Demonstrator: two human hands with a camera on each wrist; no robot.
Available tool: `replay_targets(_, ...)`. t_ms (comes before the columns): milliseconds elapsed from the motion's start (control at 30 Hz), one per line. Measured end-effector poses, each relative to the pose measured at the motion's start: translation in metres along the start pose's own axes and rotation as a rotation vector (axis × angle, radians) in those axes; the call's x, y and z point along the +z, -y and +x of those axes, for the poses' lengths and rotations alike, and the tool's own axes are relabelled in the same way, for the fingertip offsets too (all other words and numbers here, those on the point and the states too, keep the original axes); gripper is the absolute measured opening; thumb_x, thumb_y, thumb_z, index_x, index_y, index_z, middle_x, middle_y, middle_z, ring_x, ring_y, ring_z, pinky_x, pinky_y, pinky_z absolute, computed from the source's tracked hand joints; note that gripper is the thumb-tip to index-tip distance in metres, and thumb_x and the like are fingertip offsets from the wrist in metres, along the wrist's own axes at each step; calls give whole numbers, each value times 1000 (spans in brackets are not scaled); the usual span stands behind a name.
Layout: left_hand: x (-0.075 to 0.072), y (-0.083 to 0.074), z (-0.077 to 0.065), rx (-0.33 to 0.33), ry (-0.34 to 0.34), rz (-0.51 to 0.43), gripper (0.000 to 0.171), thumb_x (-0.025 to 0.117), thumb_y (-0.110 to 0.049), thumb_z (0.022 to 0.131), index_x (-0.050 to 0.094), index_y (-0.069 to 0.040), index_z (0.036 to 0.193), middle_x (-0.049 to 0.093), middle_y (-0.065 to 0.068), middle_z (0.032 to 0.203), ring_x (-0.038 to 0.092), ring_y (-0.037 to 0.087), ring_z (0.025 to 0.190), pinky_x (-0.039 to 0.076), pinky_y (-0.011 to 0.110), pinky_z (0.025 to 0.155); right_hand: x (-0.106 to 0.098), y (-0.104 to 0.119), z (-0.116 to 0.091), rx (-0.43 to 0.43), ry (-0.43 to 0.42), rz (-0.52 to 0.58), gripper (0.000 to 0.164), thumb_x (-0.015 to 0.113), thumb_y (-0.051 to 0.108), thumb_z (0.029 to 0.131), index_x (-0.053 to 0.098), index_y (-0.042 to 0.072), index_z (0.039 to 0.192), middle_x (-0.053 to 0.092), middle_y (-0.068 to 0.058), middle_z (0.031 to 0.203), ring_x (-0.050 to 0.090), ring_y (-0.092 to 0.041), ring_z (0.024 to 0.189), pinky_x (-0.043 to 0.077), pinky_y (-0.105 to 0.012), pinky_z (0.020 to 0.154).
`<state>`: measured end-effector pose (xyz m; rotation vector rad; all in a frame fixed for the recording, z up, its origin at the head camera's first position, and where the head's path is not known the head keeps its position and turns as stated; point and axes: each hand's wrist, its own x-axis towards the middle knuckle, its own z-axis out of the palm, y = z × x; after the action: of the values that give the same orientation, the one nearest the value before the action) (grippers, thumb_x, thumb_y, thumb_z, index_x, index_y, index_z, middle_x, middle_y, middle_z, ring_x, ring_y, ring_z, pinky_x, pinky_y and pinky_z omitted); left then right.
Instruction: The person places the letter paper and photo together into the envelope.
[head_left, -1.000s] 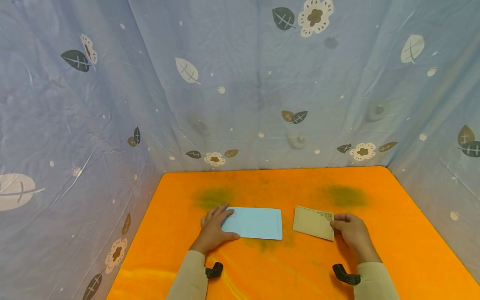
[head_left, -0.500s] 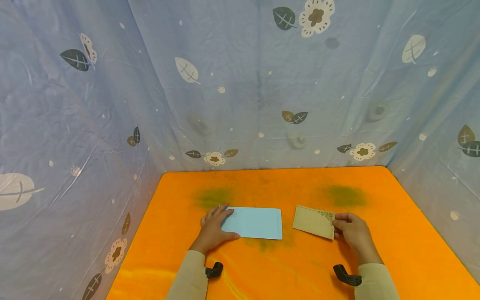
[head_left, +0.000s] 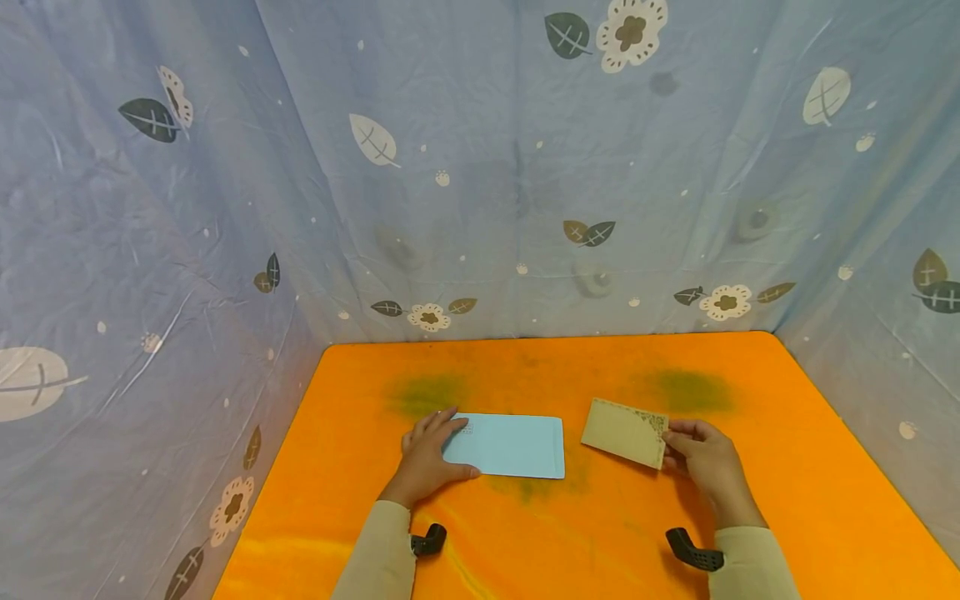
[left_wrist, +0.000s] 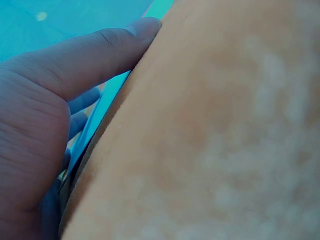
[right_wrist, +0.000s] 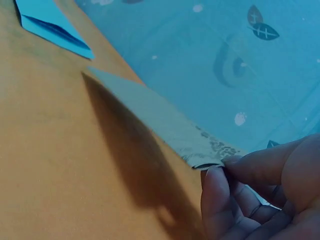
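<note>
A pale blue envelope (head_left: 510, 447) lies lengthwise on the orange cloth, postcode boxes printed at its left end. My left hand (head_left: 433, 458) spans that end, thumb along the near edge and fingers over the far corner. The left wrist view shows only a thin strip of envelope (left_wrist: 95, 125) beside the thumb. To its right, my right hand (head_left: 703, 457) pinches the right end of a beige folded sheet of letter paper (head_left: 624, 432) with a floral corner print. In the right wrist view the sheet (right_wrist: 155, 112) is tilted above its shadow, and the envelope's right end (right_wrist: 55, 30) gapes slightly.
An orange cloth (head_left: 540, 550) with greenish stains covers the table. Blue curtains (head_left: 480, 208) with leaf and flower prints stand behind it and at both sides. Black curved pieces, one on the left wrist (head_left: 429, 540) and one on the right wrist (head_left: 693, 550), stick out inward.
The right hand has raised the folded letter paper and shifted it slightly away from the body, tilting it more. The left hand and the envelope have stayed in place.
</note>
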<state>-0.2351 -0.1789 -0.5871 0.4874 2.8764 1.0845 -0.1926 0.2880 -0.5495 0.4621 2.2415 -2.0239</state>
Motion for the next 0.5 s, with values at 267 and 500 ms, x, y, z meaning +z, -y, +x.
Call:
replay_targets(267,1,1,0,-2,-3,7,92,96,-54,81,59,-24,160,35,0,175,23,36,160,15,63,120,7,-1,-1,-46,10,27,37,60,10,114,52,-11,143,68,-5,109,70,-18,90,62,-33,80)
replay_targets(500,1,1,1,-2,-3,2,92,96,-54,80,60,-24,159,35,-1,174,23,36,160,14,63,119,13,-5,0,-37,26,43,38,60,11,114,52,-11,144,69,-6,110,70,-18,90,62,-32,79)
